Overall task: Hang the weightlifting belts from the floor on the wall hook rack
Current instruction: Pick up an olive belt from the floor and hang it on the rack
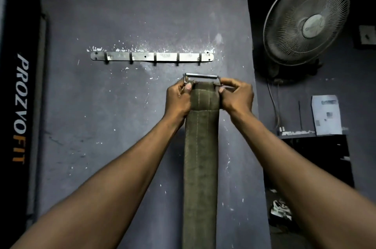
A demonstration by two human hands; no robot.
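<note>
two bare forearms, no sleeves or jewellery.

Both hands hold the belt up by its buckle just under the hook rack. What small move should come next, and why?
Probably lift the metal buckle slightly and hook it over the rightmost hook. Both the left hand and right hand grip the green belt at its top, the buckle sits just below the rack, almost under that hook, and every hook looks free.
</note>
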